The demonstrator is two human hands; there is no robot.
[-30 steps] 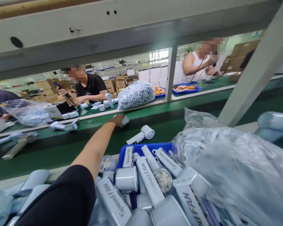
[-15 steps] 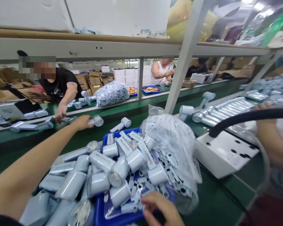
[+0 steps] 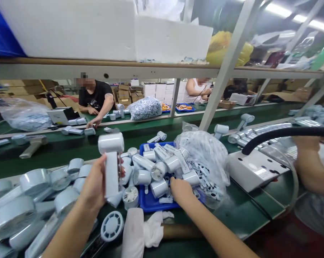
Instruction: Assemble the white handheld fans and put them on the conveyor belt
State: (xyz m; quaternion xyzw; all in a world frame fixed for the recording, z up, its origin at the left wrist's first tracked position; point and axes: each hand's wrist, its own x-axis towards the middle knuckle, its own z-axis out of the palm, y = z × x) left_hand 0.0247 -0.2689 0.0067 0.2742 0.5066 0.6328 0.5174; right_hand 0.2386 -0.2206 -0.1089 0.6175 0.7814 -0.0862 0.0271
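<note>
My left hand (image 3: 94,181) is closed around the handle of a pale blue handheld fan (image 3: 111,143), held upright with its round head on top. Along the handle's right side, red bits and inner parts show. My right hand (image 3: 180,190) reaches into a blue tray (image 3: 148,204), its fingers curled down among small pale blue plastic pieces (image 3: 165,200). Its fingertips are hidden, so what they pinch cannot be made out. Several fans (image 3: 142,176) lie piled in the tray, some handles printed with lettering. A clear bag of small parts (image 3: 205,154) spills into the tray's right side.
More fan bodies (image 3: 38,181) are heaped at left. A white cloth (image 3: 153,229) and a dark fan with a pale grille (image 3: 112,226) lie in front. At right stands a white box (image 3: 256,172) beneath a black hose (image 3: 285,132). Across the belt, a co-worker's hand (image 3: 95,122) touches a fan.
My left hand has come back from the belt and now holds a fan upright. My right hand has moved deeper among the small pieces. The view has shifted left and up.
</note>
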